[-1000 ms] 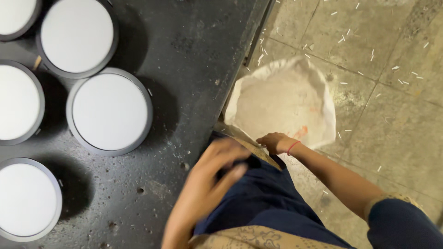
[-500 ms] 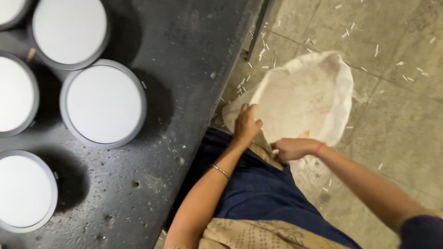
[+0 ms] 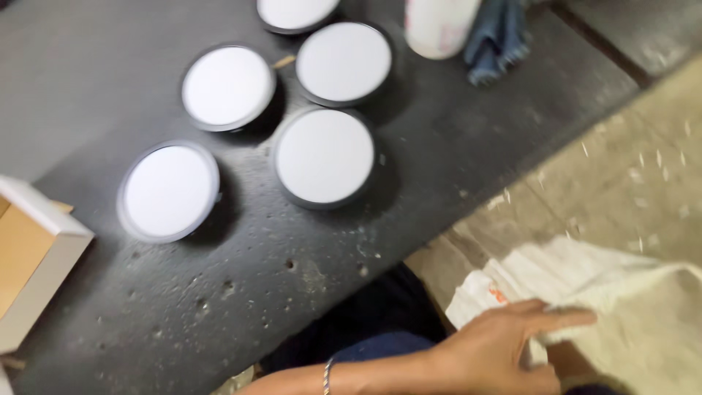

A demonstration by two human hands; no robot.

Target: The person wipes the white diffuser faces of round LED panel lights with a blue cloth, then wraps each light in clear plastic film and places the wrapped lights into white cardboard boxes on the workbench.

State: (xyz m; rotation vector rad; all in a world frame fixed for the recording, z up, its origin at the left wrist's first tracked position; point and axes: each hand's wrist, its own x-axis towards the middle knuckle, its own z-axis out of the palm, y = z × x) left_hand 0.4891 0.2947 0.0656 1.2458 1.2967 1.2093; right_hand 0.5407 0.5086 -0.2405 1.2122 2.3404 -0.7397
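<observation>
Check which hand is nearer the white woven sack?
Left. The left hand lies on the near edge of the white woven sack, fingers stretched over it. The right hand cannot be made out in the head view, so only the left can be placed.

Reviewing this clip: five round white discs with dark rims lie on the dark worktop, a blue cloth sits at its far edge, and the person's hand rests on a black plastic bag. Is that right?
One detail is off: the bag is not black plastic. In the head view the hand rests on a white woven sack lying on the floor. The round white discs with dark rims on the dark worktop and the blue cloth at its far edge stand as stated.
</observation>
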